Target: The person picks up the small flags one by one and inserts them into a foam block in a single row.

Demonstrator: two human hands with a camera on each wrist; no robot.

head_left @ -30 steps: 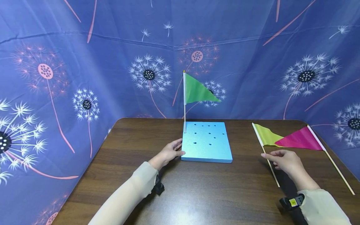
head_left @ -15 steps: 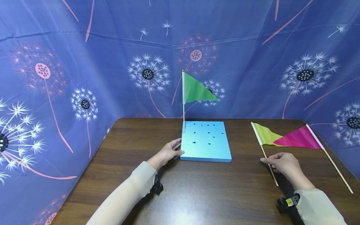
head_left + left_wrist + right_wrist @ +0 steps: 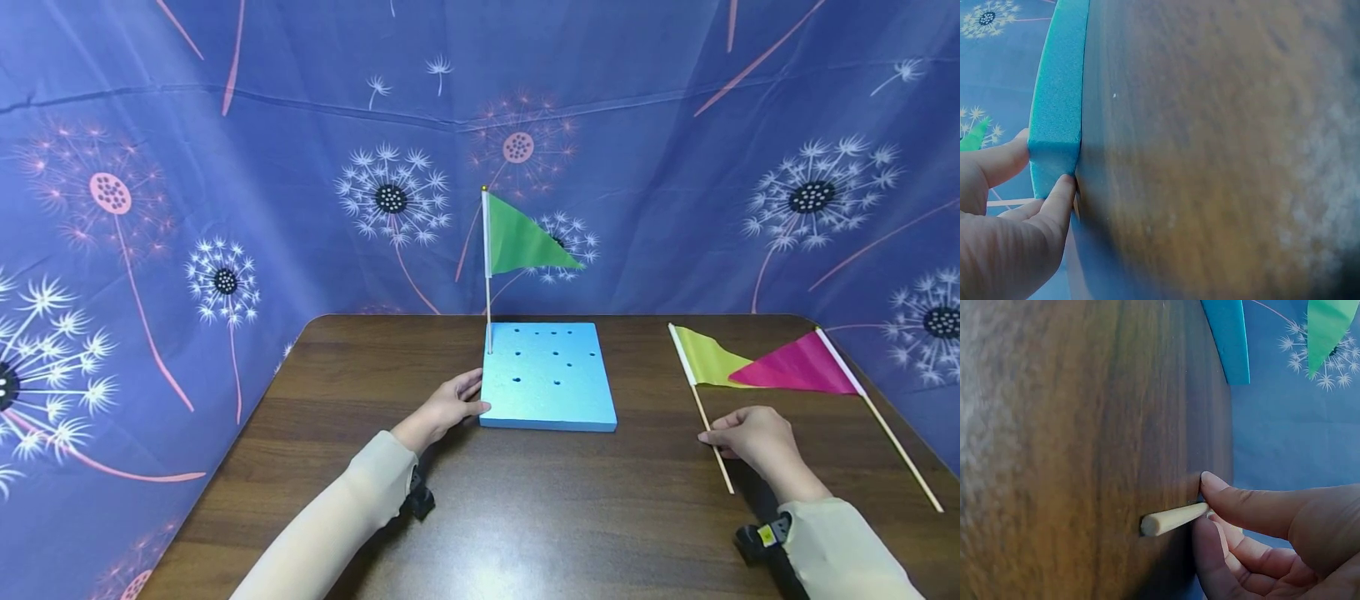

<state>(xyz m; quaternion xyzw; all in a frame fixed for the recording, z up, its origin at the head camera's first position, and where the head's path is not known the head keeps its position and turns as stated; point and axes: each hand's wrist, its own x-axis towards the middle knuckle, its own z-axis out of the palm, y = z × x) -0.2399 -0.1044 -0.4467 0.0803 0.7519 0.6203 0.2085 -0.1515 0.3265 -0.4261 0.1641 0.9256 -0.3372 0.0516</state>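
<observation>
At the near left corner of a light-blue foam board point(image 3: 551, 400) with several holes, my left hand point(image 3: 444, 412) holds the edge. Its thumb point(image 3: 1007, 161) lies over the top face and its fingers touch the side. A green triangular flag point(image 3: 525, 242) stands upright in the board's left side. My right hand point(image 3: 761, 442) pinches the wooden stick point(image 3: 1175, 519) of a yellow flag point(image 3: 705, 358) between thumb and fingers; the stick's end lies on or very near the table. A magenta flag point(image 3: 802, 367) lies at the right, its tip over the yellow cloth.
Everything rests on a dark brown wooden table point(image 3: 555, 517). A blue cloth point(image 3: 637, 142) with dandelion prints hangs behind and at both sides. Each wrist wears a small black camera.
My right hand's fingertips have shifted lower along the yellow flag's stick, and the stick's near end has swung slightly left. My left hand still holds the board; the view shifts slightly.
</observation>
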